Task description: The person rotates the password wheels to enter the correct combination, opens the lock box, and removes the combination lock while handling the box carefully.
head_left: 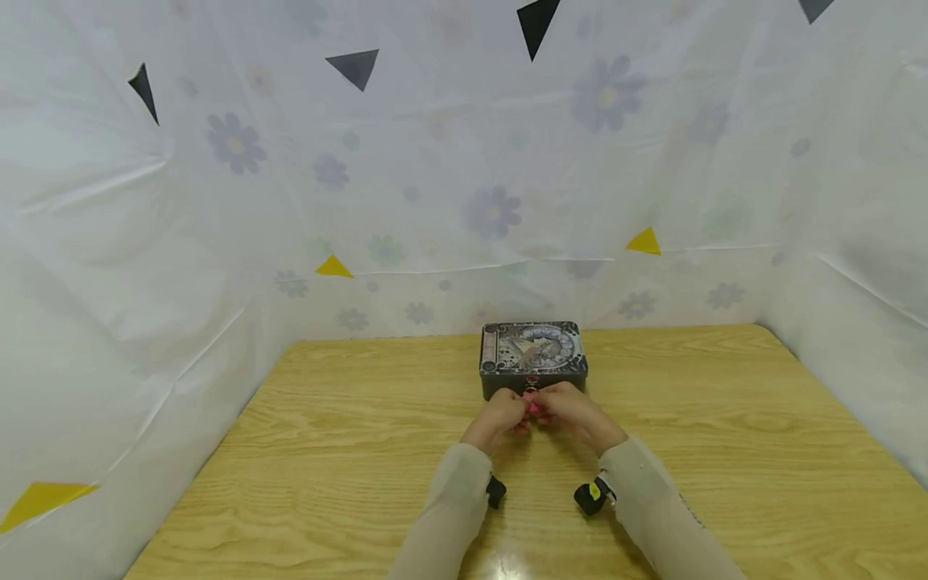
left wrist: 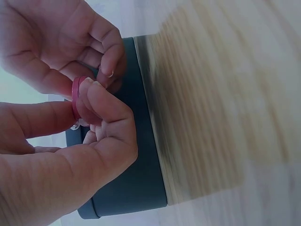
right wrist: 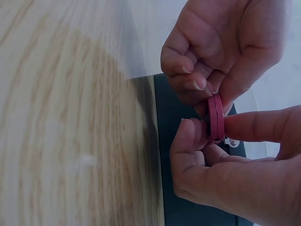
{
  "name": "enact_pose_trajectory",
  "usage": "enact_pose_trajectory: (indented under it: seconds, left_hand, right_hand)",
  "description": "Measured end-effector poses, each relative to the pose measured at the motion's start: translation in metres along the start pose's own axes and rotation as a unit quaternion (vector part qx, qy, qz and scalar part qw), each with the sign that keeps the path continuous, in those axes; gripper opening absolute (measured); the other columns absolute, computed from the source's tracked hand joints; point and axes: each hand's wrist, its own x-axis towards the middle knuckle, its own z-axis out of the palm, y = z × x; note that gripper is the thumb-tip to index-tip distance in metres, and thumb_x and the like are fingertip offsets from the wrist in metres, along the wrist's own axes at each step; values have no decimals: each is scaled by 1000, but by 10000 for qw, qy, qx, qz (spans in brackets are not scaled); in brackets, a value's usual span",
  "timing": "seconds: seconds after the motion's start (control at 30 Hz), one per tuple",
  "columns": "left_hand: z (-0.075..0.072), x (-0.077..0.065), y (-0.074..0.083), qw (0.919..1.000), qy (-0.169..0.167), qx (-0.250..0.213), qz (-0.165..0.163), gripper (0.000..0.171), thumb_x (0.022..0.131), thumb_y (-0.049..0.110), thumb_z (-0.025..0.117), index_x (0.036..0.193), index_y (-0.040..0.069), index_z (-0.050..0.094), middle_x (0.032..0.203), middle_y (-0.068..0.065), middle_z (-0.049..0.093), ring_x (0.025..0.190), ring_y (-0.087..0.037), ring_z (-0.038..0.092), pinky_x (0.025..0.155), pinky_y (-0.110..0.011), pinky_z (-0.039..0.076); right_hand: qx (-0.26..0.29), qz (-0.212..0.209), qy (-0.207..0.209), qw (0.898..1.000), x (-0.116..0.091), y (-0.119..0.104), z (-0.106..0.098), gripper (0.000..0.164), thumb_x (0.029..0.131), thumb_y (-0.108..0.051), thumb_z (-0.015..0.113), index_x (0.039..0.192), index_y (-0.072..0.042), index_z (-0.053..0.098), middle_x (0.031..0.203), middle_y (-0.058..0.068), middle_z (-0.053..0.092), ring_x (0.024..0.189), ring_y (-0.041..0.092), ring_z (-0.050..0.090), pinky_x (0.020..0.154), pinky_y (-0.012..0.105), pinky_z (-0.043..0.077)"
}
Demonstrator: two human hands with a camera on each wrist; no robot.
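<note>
"What does the left hand (head_left: pixel 503 412) have in its grip?"
"A red padlock-like piece (right wrist: pixel 216 117), pinched with the fingertips nearly closed, parted only by its thickness."
"And the right hand (head_left: pixel 573 409)?"
"Same pinch, same piece, so that's 2 grips on 1 thing."
"Where is it?"
"At the front of a dark rectangular tin (head_left: pixel 532 350), right by the silver clasp (right wrist: pixel 233 142). The tin's illustrated lid is down."
"And the tin?"
"On the wood-grain worktop (head_left: pixel 348 451), near the back edge."
"Beyond that?"
"Light sleeves (head_left: pixel 449 499) on both arms, and white floral sheeting (head_left: pixel 420 177) behind, dotted with dark and yellow triangles (head_left: pixel 645 242)."
</note>
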Motion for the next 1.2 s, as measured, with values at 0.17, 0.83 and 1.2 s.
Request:
enact_pose_trajectory:
  seconds: [0.17, 0.83, 1.2]
  left_hand:
    - [1, 0, 2, 10000, 4, 17, -25, 23, 97, 3, 47, 79, -5, 59, 70, -5, 50, 58, -13, 52, 61, -28, 52]
    - [2, -1, -1, 10000, 3, -90, 43, 24, 97, 3, 46, 81, -7, 61, 67, -6, 50, 55, -12, 49, 61, -28, 53]
    - [2, 1, 0, 9999, -66, -82, 2, 26, 96, 1, 46, 71, 0, 54, 69, -5, 49, 56, -12, 50, 60, -27, 51]
  right_hand:
    - [35, 61, 22, 10000, 0, -2, 0, 23, 99, -5, 46, 102, 13, 60, 77, 2, 58, 66, 9, 55, 65, 23, 51]
    - [-110, -69, 70, 9999, 1, 2, 1, 24, 99, -3, 43, 100, 13, 60, 76, 3, 57, 67, 10, 53, 65, 24, 49]
    - [-125, -77, 21, 9999, 0, 0, 1, 22, 95, 2, 40, 99, 14, 58, 77, 4, 56, 67, 10, 53, 63, 23, 50]
